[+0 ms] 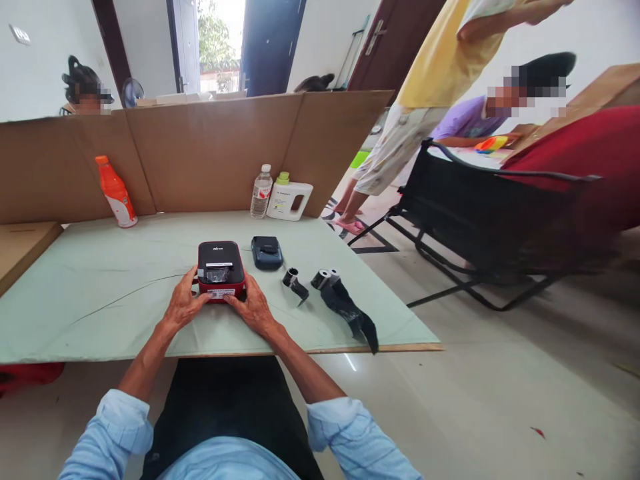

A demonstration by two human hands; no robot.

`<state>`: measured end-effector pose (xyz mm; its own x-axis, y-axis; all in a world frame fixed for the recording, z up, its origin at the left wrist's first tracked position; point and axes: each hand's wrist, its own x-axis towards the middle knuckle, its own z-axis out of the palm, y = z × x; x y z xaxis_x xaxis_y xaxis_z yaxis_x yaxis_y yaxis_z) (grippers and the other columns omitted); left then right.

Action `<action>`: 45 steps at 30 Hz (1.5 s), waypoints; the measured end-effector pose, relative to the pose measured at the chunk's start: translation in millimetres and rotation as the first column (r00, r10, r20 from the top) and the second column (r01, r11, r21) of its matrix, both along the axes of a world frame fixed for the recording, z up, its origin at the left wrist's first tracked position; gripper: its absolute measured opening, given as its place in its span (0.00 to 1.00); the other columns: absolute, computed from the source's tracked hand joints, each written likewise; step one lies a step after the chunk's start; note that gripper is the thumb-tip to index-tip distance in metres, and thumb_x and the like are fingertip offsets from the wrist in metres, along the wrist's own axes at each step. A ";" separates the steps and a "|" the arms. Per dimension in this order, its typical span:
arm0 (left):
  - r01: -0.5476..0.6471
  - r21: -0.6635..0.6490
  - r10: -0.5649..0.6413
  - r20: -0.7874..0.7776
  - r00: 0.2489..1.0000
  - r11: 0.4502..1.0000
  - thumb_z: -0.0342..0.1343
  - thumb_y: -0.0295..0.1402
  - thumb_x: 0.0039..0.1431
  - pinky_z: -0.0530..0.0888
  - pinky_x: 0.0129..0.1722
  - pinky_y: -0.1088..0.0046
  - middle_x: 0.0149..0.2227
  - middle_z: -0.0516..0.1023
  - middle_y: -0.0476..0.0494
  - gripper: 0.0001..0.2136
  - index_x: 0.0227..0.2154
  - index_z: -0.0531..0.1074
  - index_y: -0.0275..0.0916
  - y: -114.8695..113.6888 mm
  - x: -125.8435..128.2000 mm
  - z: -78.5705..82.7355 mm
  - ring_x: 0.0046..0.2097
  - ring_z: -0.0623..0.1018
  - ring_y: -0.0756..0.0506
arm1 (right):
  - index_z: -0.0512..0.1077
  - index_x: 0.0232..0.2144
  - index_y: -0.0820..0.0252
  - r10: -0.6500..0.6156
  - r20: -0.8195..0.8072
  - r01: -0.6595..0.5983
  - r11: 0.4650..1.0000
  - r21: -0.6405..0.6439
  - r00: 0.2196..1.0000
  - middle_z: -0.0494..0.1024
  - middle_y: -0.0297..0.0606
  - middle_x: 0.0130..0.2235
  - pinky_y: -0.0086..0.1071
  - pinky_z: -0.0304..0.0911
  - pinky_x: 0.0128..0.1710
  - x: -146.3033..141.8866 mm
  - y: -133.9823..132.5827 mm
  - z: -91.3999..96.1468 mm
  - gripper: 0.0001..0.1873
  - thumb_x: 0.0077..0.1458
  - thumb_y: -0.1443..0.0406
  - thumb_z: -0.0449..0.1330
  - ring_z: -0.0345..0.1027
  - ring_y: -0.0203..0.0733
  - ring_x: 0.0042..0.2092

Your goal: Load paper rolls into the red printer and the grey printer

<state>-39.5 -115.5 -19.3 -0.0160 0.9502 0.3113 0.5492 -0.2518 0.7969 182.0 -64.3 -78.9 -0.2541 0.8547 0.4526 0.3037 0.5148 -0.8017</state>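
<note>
A black and red label printer [220, 257] rests on the pale green tabletop in front of me, with a white label strip and a clear film piece on its top. My left hand [183, 300] grips its left side, thumb at the front edge. On the opposite side, my right hand [254, 308] holds it the same way, thumb near the front sticker. Behind and to the right sits a smaller dark blue device [267, 253]. Right of my hand lie a small roll with a black strip [296, 285] and further rolls with a long black strip [345, 300].
A cardboard screen [210, 157] stands along the table's back. Before it are an orange bottle [117, 193], a clear water bottle [261, 192] and a white jug [291, 200]. A cardboard box [27, 250] is at left. Several people are nearby; a black folding chair [480, 213] stands right.
</note>
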 end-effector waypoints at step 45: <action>0.141 0.063 -0.108 -0.375 0.921 0.988 0.65 0.32 0.55 0.82 0.41 0.64 0.56 0.79 0.39 0.25 0.57 0.73 0.43 11.3 -19.4 57.6 0.52 0.80 0.39 | 0.57 0.74 0.55 -0.051 0.041 0.048 0.997 0.066 0.998 0.72 0.52 0.67 0.56 0.65 0.67 -7.6 6.9 -10.9 0.45 0.61 0.54 0.68 0.66 0.59 0.68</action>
